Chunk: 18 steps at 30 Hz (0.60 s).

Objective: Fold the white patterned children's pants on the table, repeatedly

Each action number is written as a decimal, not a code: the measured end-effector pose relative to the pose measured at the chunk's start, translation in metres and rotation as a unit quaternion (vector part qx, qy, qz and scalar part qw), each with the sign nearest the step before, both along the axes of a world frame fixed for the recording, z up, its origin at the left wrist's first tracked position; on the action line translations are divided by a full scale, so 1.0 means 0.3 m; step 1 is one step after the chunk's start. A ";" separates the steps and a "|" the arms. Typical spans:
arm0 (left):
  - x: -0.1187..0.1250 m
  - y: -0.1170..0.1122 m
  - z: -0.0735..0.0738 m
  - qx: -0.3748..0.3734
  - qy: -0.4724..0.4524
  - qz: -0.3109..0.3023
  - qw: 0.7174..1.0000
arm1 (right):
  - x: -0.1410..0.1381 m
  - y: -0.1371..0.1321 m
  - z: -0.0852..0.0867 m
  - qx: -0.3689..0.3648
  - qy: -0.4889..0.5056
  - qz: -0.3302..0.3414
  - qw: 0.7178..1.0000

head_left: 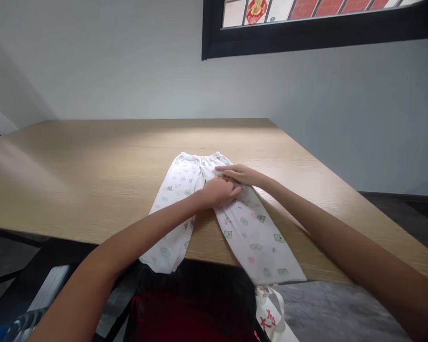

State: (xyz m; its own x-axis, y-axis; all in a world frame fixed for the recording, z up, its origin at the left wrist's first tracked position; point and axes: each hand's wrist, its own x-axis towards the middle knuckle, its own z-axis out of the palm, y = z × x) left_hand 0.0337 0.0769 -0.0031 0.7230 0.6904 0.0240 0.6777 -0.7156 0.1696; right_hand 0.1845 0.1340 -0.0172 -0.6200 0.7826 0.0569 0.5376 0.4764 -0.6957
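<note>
A pair of small white trousers with green and pink animal prints lies spread on the table, its elastic waistband toward the far side. The legs are apart, and both hems reach over the front edge. My left hand rests on the upper part of the right-hand leg, thumb held away from the other fingers, whose tips are partly hidden. Just beyond it, my right hand lies on the same leg below the waistband with its index finger stretched out. The two hands overlap at the fingertips.
The wooden table runs back to a pale wall with a dark-framed window. Below the front edge hangs a white bag with red characters. A clear bottle with a blue cap is at the lower left.
</note>
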 end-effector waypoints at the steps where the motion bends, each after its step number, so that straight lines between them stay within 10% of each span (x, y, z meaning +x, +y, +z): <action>1: 0.003 -0.021 -0.004 -0.007 0.002 0.000 1.000 | 0.003 0.000 -0.016 0.020 -0.025 0.010 0.999; 10: -0.120 -0.565 -0.108 0.035 -0.101 -0.096 0.990 | 0.010 0.159 -0.084 0.105 -0.122 -0.041 0.986; 18: 0.049 -0.531 -0.074 0.099 -0.067 -0.003 0.993 | 0.032 0.111 -0.047 0.035 0.112 -0.238 0.964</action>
